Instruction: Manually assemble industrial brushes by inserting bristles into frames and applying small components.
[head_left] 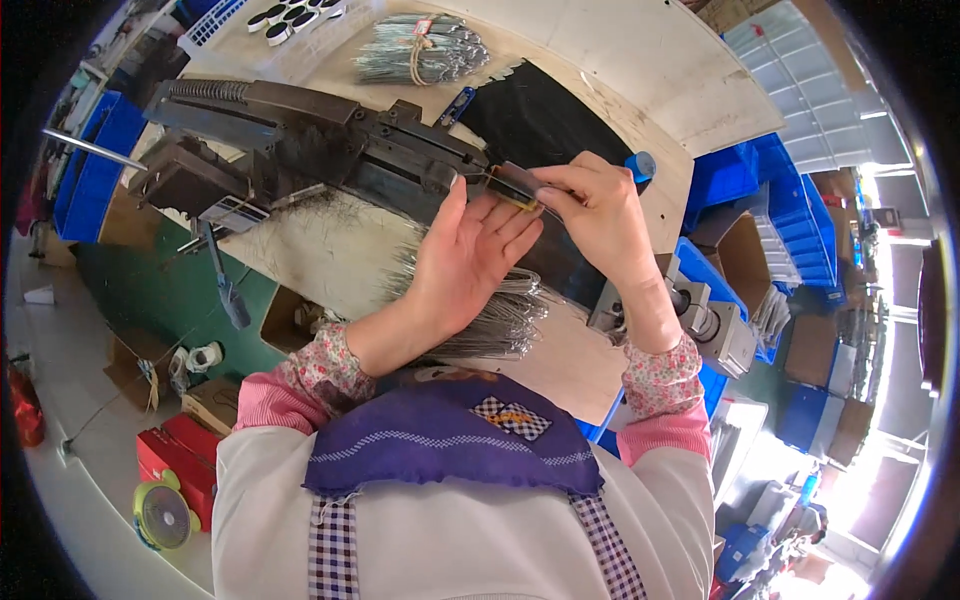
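Note:
At the near end of a dark metal bench machine (pixel 400 145), my right hand (pixel 603 210) pinches a small dark rectangular piece (pixel 515 182) with a yellowish lower edge. Whether that piece is fixed to the machine I cannot tell. My left hand (pixel 462 258) is palm up beside it, fingers stretched out, their tips close under the piece's lower edge. Below the left hand, a bundle of thin looped metal wires (pixel 500 325) lies on the wooden table (pixel 330 245), partly hidden by hand and wrist.
Farther back lie a tied wire bundle (pixel 420 52) and a white crate (pixel 215 45) by black-and-white round pieces. A blue round cap (pixel 641 166) is right of my right hand. Blue bins (pixel 790 220) stand at right; a small green fan (pixel 164 512) is lower left.

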